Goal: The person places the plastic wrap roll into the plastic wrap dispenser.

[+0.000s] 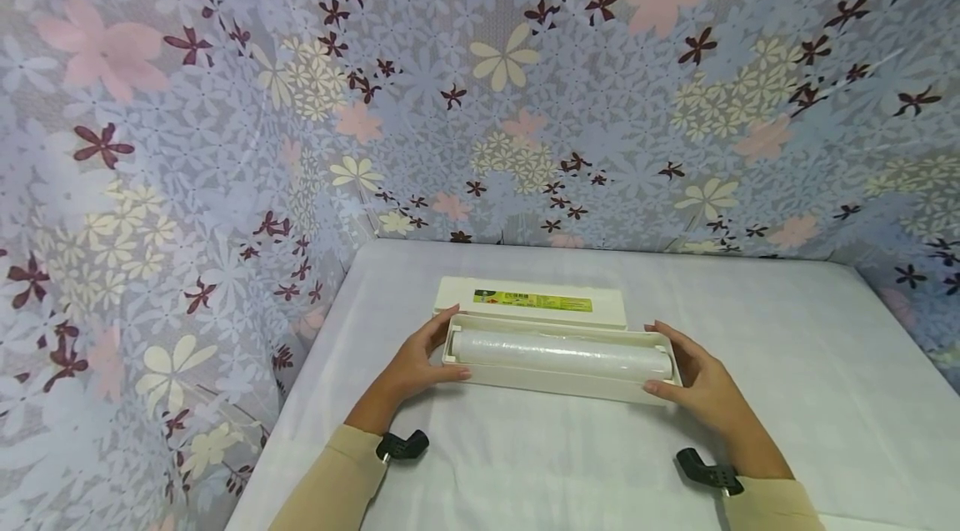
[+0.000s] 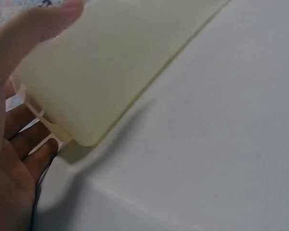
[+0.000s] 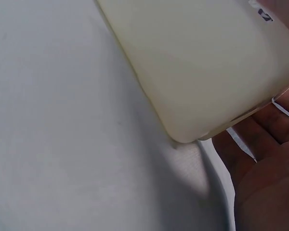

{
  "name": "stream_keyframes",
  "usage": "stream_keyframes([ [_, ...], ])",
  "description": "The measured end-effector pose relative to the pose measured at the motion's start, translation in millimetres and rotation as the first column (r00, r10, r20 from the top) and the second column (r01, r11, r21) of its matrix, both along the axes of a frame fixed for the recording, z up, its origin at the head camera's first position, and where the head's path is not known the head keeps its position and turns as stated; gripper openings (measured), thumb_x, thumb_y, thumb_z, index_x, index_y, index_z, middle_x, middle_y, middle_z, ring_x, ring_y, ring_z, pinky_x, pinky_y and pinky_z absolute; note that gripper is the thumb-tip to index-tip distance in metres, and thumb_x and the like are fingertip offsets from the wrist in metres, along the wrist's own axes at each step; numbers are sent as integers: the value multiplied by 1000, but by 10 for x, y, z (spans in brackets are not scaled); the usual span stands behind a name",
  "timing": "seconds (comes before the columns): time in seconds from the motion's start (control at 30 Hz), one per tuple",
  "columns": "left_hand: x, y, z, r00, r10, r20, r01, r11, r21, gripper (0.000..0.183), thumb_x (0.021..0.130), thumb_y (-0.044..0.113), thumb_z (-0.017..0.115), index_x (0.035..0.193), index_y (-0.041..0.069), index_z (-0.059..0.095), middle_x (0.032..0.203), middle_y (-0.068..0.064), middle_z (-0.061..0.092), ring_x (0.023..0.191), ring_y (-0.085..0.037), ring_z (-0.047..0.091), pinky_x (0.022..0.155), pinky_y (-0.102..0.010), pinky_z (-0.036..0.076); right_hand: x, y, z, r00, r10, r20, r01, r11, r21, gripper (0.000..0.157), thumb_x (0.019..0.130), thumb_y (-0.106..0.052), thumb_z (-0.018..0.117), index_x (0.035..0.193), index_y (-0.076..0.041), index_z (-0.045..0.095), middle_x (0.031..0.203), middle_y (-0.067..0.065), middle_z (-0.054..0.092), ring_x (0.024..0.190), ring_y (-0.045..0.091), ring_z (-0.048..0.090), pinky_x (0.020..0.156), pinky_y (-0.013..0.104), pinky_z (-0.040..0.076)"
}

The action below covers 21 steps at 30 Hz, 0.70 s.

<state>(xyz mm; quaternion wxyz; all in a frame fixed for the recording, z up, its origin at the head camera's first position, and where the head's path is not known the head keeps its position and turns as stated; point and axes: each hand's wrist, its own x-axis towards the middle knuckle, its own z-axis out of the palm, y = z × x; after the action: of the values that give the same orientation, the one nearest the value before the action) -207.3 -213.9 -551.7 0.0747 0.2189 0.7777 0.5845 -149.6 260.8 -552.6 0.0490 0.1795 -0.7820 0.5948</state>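
A long white plastic box (image 1: 555, 384) stands open-topped in front of me, with a clear-wrapped roll, seemingly of cling film (image 1: 562, 353), inside it. My left hand (image 1: 411, 363) grips the box's left end, thumb on the front wall and fingers round the far side. At the opposite end my right hand (image 1: 703, 381) grips it the same way. Both wrist views show the smooth box wall (image 2: 106, 72) close up, with fingers behind its end. Just behind the box lies a white lid (image 1: 454, 294) bearing a yellow-green label (image 1: 532, 300).
A white cloth (image 1: 510, 464) covers the table under the box and lid. Flower-patterned fabric (image 1: 420, 97) rises behind the table and along its left side. A dark wrist mount (image 1: 405, 445) sits by each sleeve.
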Motion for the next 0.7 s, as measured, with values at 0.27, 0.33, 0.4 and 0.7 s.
stream_keyframes([
  [0.27,-43,-76,1,994,-83,-68,92,986,137,98,86,-4,86,164,-4,27,161,-20,41,149,-37,36,122,-46,29,31,-21,5,1000,7,-2,-7,1000,-4,95,81,10,87,162,-4,39,160,30,37,147,6,36,110,13,33],
  [0.33,-52,-92,-1,994,-67,-87,79,987,140,94,88,-4,84,163,-5,28,160,-19,43,149,-37,37,121,-46,29,37,-27,-12,1000,9,1,-9,1000,-15,95,81,10,87,162,-5,39,160,30,37,147,8,36,110,13,34],
  [0.4,-58,-104,8,993,-50,-108,66,986,151,88,90,-6,80,162,-6,29,160,-19,44,149,-37,37,122,-46,28,38,-29,-20,1000,13,-2,-13,1000,-17,95,82,11,86,162,-5,38,160,30,36,148,9,36,110,13,33],
  [0.7,-183,-130,97,990,41,-137,-27,995,97,64,103,4,67,160,1,39,164,-13,40,154,-30,29,125,-46,20,39,-26,-3,1000,16,-13,-16,1000,-17,95,84,10,85,164,-8,37,162,25,36,150,9,33,111,13,32],
])
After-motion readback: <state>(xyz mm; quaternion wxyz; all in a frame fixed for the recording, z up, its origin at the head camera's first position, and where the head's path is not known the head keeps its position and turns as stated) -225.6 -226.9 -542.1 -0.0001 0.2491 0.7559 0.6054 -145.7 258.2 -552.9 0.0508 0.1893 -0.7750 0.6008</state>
